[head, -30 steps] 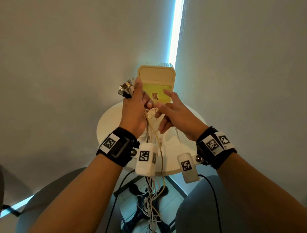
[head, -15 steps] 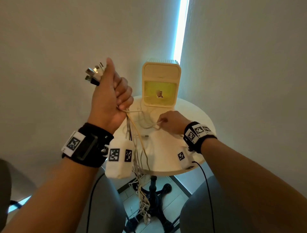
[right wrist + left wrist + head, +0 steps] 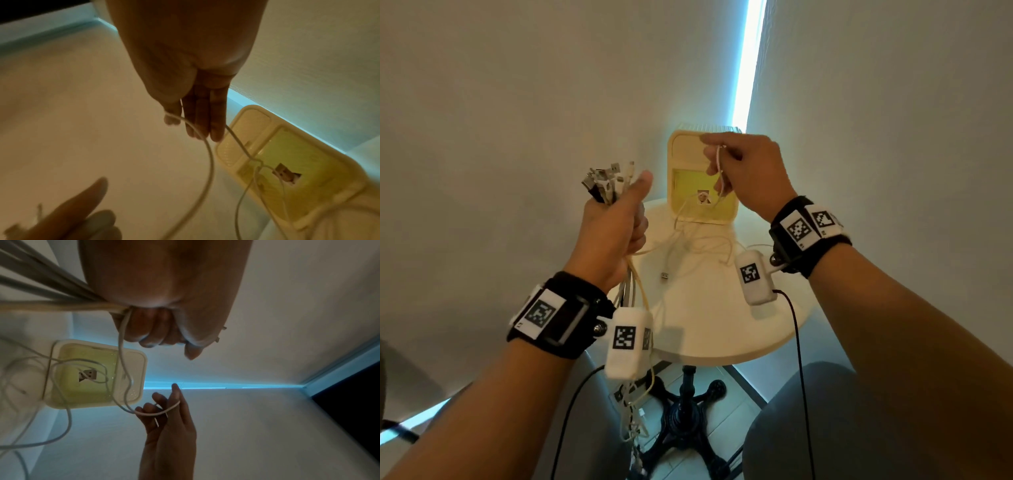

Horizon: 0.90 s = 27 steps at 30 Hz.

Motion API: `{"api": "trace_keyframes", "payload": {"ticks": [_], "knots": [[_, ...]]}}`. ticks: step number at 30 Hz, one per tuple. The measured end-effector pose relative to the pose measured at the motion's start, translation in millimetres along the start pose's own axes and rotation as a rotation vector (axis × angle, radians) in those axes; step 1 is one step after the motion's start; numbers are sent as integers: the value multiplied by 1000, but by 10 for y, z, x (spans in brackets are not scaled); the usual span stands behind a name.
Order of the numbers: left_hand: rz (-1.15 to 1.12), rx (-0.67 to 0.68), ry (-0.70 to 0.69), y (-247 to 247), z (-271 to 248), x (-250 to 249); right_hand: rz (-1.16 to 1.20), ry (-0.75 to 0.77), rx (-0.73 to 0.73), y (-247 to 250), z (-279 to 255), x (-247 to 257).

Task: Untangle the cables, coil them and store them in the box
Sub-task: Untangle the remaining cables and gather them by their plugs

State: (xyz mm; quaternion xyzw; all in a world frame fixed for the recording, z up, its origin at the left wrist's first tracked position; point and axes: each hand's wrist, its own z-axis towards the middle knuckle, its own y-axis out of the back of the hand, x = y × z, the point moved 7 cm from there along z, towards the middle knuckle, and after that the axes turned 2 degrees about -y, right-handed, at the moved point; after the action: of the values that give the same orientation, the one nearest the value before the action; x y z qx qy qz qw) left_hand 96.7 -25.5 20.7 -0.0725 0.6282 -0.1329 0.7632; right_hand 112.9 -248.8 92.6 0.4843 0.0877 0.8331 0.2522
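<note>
left hand [image 3: 616, 233]: fist clamped round the cable bundle [image 3: 633, 294], thumb up. Plug ends [image 3: 607, 180] fan out above the fist, up and away from the person. The tails drop past the table edge toward the floor, so the bundle's long axis is near vertical.
loose cable on table [image 3: 688, 246]: slack loops on the round white table [image 3: 722, 325], a USB-A plug [image 3: 664, 277] lying flat, nose toward the person.
right hand [image 3: 746, 171]: fingers mostly straight, white cable [image 3: 207, 162] caught between thumb and fingers and draped over them, lifted in front of the box. One run curves back to the left fist, the other falls to the loops on the table.
box [image 3: 703, 171]: cream, yellow inside, at the far edge of the table, opening facing the person. No cables stored in it that I can see.
step: freeing one strand, I judge.
how: keep the fist firm, draw the strand slowly up and right, follow it to its free plug. Stop at any snag and work the crossing loose, don't yank.
</note>
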Motion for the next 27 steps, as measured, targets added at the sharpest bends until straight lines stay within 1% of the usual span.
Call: {"api": "trace_keyframes", "payload": {"ticks": [2, 4, 7, 9, 13, 15, 17, 18, 20, 22, 24, 26, 27], "knots": [[25, -2, -3, -83, -25, 21, -82, 14, 141, -128, -77, 80], [64, 11, -3, -183, -43, 26, -200, 81, 191, -215, -174, 174], [134, 84, -21, -343, -55, 29, -318, 258, 188, -341, -272, 395], [135, 124, -37, -397, -66, 3, -379, 352, 159, -381, -298, 488], [201, 125, -84, -345, -46, -117, -410, 360, 9, -339, -342, 423], [230, 113, -88, -291, -29, -142, -353, 353, 22, -398, -368, 397], [214, 102, -79, -229, -27, -150, -309, 296, 35, -444, -318, 374], [183, 99, -68, -193, -32, -152, -323, 248, 36, -456, -272, 316], [90, 108, -54, -118, -59, -181, -400, 159, 79, -516, -196, 113], [-18, 136, -59, -24, -100, -244, -444, 55, 114, -575, -153, -196], [-101, 163, -86, 100, -128, -314, -409, -115, 125, -587, -163, -523], [-122, 177, -97, 245, -136, -321, -274, -316, 147, -585, -223, -765], [-118, 175, -92, 318, -135, -297, -197, -389, 145, -577, -244, -832]]}}
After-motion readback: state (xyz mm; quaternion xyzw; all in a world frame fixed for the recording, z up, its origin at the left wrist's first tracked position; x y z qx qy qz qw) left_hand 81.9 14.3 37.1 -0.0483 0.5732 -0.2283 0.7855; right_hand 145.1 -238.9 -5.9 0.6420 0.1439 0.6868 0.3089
